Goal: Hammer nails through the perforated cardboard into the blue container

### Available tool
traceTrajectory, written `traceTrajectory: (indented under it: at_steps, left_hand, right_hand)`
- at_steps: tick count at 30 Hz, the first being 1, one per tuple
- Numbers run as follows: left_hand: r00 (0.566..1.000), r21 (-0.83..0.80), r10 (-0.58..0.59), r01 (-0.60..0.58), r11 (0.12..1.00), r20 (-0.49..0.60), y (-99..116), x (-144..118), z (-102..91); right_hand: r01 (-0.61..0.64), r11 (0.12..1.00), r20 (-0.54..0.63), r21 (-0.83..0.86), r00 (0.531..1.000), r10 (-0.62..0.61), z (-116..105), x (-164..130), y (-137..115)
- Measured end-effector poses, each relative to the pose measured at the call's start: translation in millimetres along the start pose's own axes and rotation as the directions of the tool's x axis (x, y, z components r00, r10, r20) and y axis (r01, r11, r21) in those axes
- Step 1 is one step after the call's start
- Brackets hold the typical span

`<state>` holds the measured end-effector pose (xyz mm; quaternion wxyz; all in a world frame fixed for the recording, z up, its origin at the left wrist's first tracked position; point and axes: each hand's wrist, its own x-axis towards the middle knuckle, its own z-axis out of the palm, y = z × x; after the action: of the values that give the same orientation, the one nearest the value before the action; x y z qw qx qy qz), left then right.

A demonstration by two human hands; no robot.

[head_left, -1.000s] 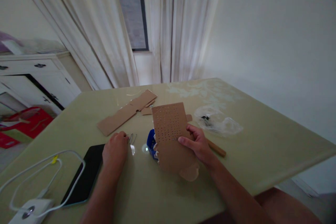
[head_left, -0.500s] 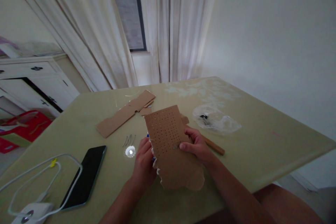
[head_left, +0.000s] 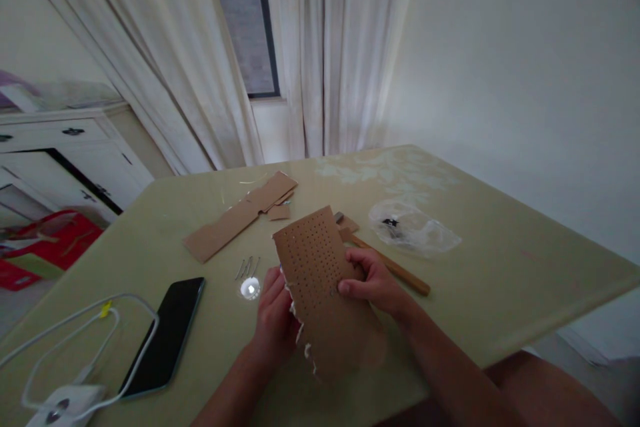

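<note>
Item 1: brown cardboard sheet punched with a grid of small holes, ragged white fibre showing along its lower left edge. It is being held tilted above the near middle of the pale green glossy table, its punched face turned toward the camera.

Item 2: right hand. It is gripping the sheet's right edge, thumb pressing on the front face and the other fingers curling behind.

Item 3: left hand. It is lying against the sheet's left edge with fingers partly curled; the fingertips are going behind the cardboard, so how far they are closing on it cannot be told.

Item 4: wooden-handled tool, lying on the table just behind the right hand, its head partly hidden by the sheet.

Item 5: a few thin metal pins, lying just left of the left hand, beside a small round bright spot on the table.

Item 6: long brown cardboard strip, lying flat further back, well apart from the hands.

Item 7: crumpled clear plastic bag, resting right of the tool.

Item 8: black smartphone, lying face up at the left, with a white cable looping beside it.
</note>
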<state>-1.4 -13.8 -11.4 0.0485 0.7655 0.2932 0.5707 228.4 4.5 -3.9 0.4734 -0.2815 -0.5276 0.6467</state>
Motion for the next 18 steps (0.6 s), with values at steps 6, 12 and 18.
traceTrajectory:
  at_steps: [6, 12, 18]
  left_hand:
    - [0.999, -0.012, 0.013, -0.014, 1.000, -0.051, 2, -7, 2.4]
    - [0.964, 0.028, -0.266, 0.266, 0.963, 0.000, 1, -4, 5.3]
    - [0.923, 0.189, -0.273, 0.329, 0.925, -0.272, -2, 3, -1.3]
  right_hand:
    - [-0.016, 0.997, -0.012, -0.069, 1.000, 0.015, 1, 3, 2]
    - [0.025, 0.994, -0.131, -0.103, 0.991, -0.038, -1, 2, 2]
    - [0.084, 0.990, -0.202, -0.110, 0.974, -0.105, 2, 2, -1]
